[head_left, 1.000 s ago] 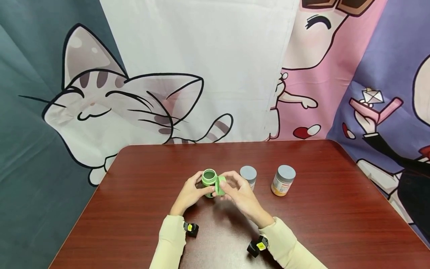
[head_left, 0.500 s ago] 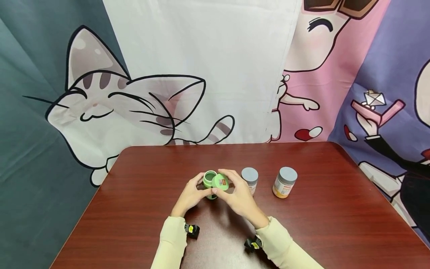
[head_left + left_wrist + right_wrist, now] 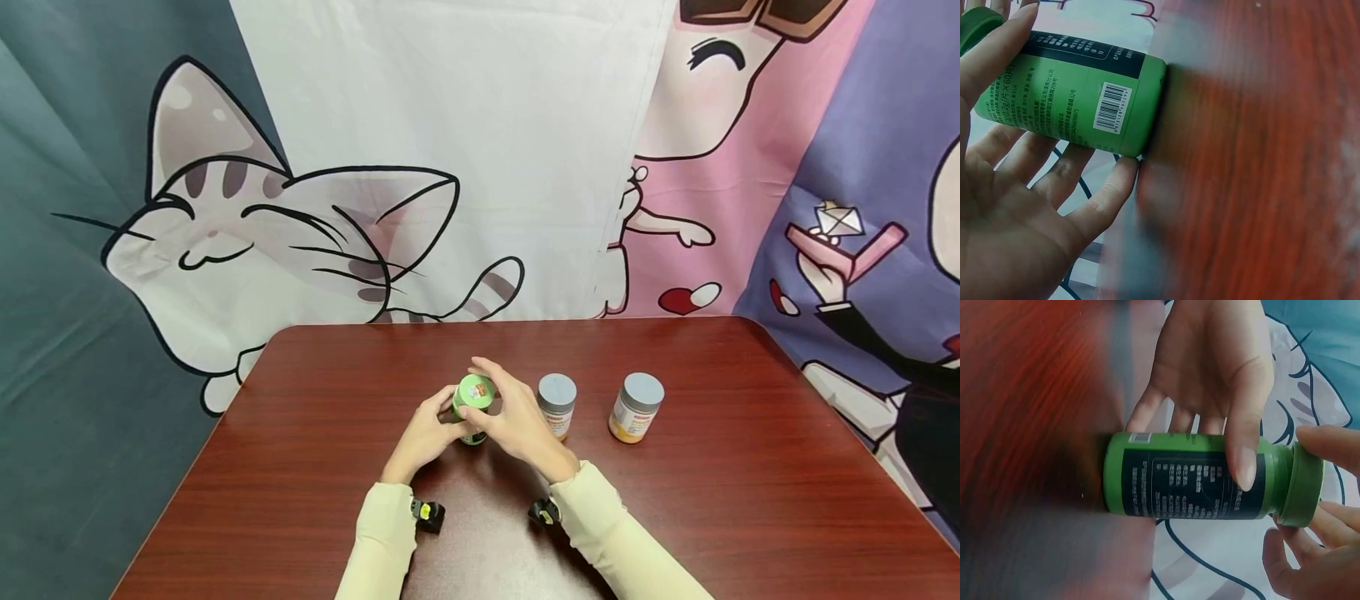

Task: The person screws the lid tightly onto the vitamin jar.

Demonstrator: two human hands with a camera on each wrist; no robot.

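Note:
A green bottle (image 3: pixel 1179 481) with a dark printed label stands upright on the wooden table. My left hand (image 3: pixel 420 440) grips its body from the left, the thumb lying across the label in the right wrist view. On the bottle's mouth sits a green lid (image 3: pixel 1307 487), slightly tilted, with some of the neck showing below it. My right hand (image 3: pixel 521 425) holds this lid by its rim between thumb and fingers. In the left wrist view the bottle's barcode (image 3: pixel 1113 107) faces the camera, and the lid shows only in part at the corner.
Two jars with grey lids stand to the right: a nearer jar (image 3: pixel 557 404), close behind my right hand, and a farther jar (image 3: pixel 636 408). The brown table (image 3: pixel 300 500) ends at a back edge before a cartoon-printed cloth (image 3: pixel 450 100).
My right hand has brought the lid leftward, turned it flat and set it over the bottle's open mouth. The left hand and bottle have stayed nearly in place.

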